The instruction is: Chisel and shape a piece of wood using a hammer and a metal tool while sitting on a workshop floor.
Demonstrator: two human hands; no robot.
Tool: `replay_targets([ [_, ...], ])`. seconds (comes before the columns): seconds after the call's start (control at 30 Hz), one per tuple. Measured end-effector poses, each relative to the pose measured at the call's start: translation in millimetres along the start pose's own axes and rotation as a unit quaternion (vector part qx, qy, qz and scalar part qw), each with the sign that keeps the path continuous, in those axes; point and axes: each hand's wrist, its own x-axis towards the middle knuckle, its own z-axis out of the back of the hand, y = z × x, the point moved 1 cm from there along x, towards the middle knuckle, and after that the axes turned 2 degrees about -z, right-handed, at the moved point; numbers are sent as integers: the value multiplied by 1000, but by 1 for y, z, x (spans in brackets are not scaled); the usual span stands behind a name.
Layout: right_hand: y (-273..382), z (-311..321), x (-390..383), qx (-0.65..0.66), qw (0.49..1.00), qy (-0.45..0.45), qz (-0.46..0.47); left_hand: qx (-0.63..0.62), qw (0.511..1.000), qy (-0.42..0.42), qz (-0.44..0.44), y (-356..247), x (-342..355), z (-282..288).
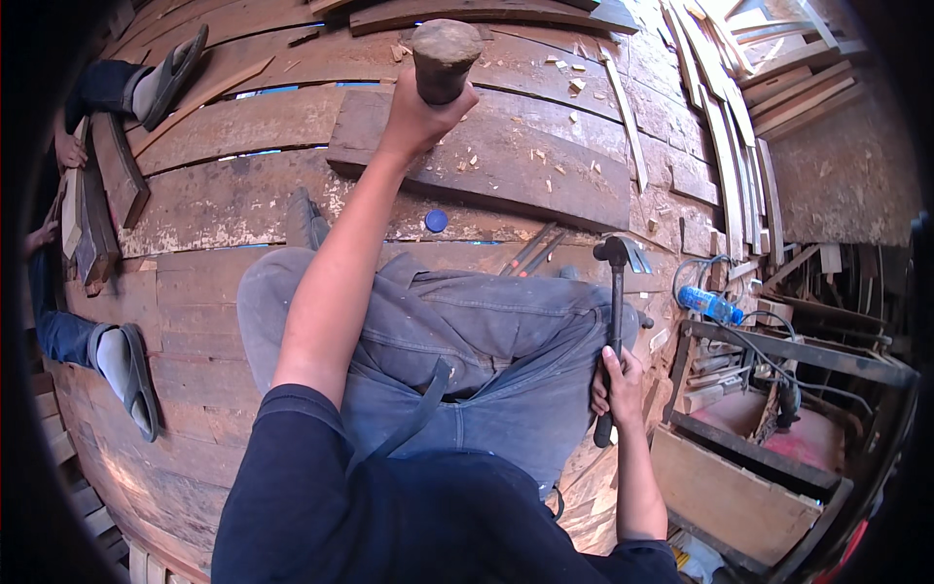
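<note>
My left arm reaches forward, and my left hand (pixel 428 112) is wrapped round a dark, thick wooden piece with a pale, worn, rounded end (pixel 448 44). Its lower end is hidden behind the hand, so I cannot tell its exact kind. Beneath that hand lies a thick, dark wooden plank (pixel 525 175) with chips on top. Over by my right thigh, my right hand (pixel 618 384) closes round the handle of a claw hammer (pixel 617 292), which stands nearly upright with its head away from me.
A blue bottle cap (pixel 436 221) and two slim dark tools (pixel 533 250) lie before my crossed legs. At right are a blue-labelled bottle (pixel 710 305), cables and a wooden-sided frame (pixel 735 487). Long wood strips (pixel 730 146) lie beyond. Another person's sandalled foot (pixel 125 375) is at left.
</note>
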Motion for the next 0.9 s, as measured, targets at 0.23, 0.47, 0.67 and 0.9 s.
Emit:
replay_targets([
  [0.23,0,0,-1,7,1000,-2,-7,33,999,-3,-41,-9,0,-6],
  [0.47,-1,1,-1,2,1000,0,-5,19,1000,6,-10,-6,1,-2],
  [0.67,-2,0,-1,5,1000,0,-8,17,999,-4,-26,-8,0,-3],
  [0.9,1,1,0,9,1000,2,1,44,997,-14,-68,-12,1,-9],
])
